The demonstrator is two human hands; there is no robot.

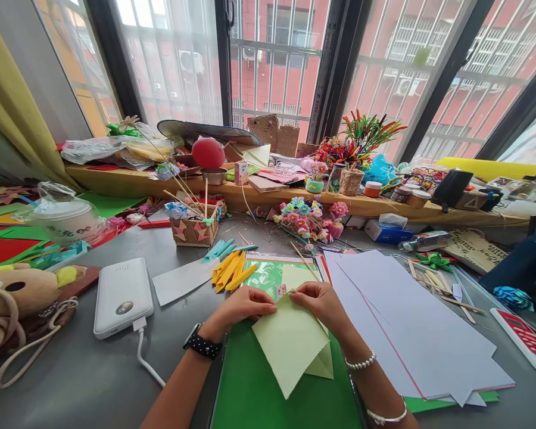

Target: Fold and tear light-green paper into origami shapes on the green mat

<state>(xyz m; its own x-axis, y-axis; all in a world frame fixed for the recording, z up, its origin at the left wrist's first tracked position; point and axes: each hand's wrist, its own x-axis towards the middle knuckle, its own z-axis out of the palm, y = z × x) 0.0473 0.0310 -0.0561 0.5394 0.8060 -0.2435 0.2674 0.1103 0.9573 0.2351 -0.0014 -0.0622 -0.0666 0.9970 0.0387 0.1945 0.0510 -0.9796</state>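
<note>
A pale yellow-green sheet of folded paper (290, 345) is held between both hands over a green folder (245, 381). My left hand (253, 302) pinches the paper's upper left edge with thumb and fingertips. At its top corner, my right hand (315, 300) grips the paper the same way. One layer hangs down to a point at the front, and a second flap shows behind it at the right. More pale paper (295, 275) lies just beyond the hands, next to a small patterned piece (280, 291).
Folded yellow paper strips (233, 271) lie beyond my left hand, near a cardboard box (195, 229) holding sticks. A white power bank (124, 298) with a cable sits left. White sheets (411, 322) spread right. Beaded flowers (301, 217) and craft supplies line the back.
</note>
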